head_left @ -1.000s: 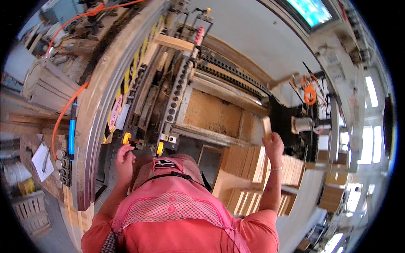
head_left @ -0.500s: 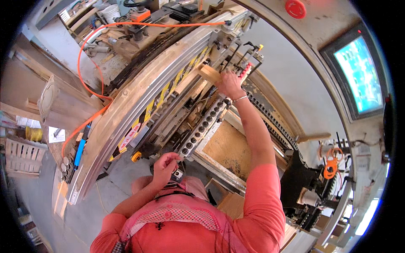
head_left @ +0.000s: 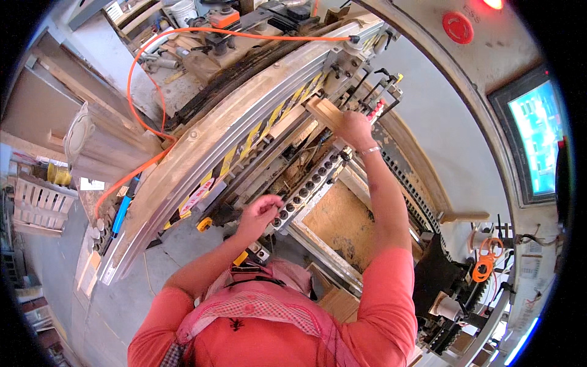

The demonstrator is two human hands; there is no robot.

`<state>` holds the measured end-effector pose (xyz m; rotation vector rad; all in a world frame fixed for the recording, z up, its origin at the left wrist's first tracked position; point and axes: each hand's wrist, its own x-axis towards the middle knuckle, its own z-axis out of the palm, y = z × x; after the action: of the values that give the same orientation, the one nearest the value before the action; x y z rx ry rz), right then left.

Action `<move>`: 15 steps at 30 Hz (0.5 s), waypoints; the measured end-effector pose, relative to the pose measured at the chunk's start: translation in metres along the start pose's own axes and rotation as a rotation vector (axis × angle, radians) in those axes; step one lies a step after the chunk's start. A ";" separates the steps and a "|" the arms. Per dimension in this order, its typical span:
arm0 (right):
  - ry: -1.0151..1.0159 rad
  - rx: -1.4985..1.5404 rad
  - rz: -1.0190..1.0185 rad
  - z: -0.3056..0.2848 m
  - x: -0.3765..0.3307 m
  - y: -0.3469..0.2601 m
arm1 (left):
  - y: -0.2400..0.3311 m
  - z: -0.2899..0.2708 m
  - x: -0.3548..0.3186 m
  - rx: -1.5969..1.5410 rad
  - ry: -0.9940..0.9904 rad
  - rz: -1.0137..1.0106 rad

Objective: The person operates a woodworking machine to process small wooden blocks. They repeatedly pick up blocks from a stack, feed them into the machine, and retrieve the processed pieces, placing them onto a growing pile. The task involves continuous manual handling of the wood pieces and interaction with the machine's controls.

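Observation:
My right hand (head_left: 354, 129) is closed around one end of a short light-brown wooden block (head_left: 324, 112) at the far part of the machine. Red-tipped parts (head_left: 376, 110) are just beyond its fingers. Nearer me, my left hand (head_left: 260, 216) has its fingers curled together beside the near end of a metal bar with a row of round black pieces (head_left: 310, 185). Whether anything small is in those fingers is hidden. A sawdust-covered panel (head_left: 337, 221) in a pale frame lies right of that bar.
A long curved metal rail (head_left: 226, 119) with yellow-black striping runs along the left. An orange hose (head_left: 131, 92) loops over it. At the right are a lit screen (head_left: 538, 137), a red stop button (head_left: 457, 28) and a black toothed track (head_left: 406, 196).
My left hand has moved up and forward along the near end of the bar. The right hand still holds the wooden block, which is turned a little. The whole view has shifted slightly.

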<state>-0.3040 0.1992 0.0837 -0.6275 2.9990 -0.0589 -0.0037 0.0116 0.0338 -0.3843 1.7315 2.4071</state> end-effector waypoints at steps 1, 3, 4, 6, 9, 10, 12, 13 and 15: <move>0.025 -0.001 -0.034 -0.009 -0.013 -0.006 | 0.000 0.001 0.010 -0.023 0.001 0.028; -0.038 0.111 -0.058 -0.037 -0.050 -0.019 | 0.004 0.010 0.032 -0.105 -0.014 0.063; -0.091 0.229 -0.122 -0.043 -0.069 -0.024 | 0.006 0.020 0.042 -0.160 -0.027 0.070; -0.277 0.482 -0.184 -0.054 -0.101 -0.041 | 0.002 0.026 0.059 -0.220 -0.078 0.038; -0.399 0.495 -0.302 -0.052 -0.126 -0.058 | -0.008 0.036 0.072 -0.202 -0.146 0.032; -0.433 0.473 -0.322 -0.048 -0.126 -0.059 | -0.001 0.039 0.067 -0.201 -0.122 0.010; -0.385 0.551 -0.297 -0.044 -0.114 -0.049 | 0.008 0.038 0.053 -0.199 -0.061 -0.030; -0.361 0.590 -0.295 -0.043 -0.103 -0.047 | -0.002 0.030 0.051 -0.293 -0.069 0.122; -0.206 0.381 -0.165 -0.040 -0.079 -0.035 | -0.007 0.021 0.038 -0.201 -0.041 0.135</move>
<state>-0.2213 0.1996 0.1310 -0.7761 2.6293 -0.5262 -0.0402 0.0328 0.0224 -0.2458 1.5499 2.6750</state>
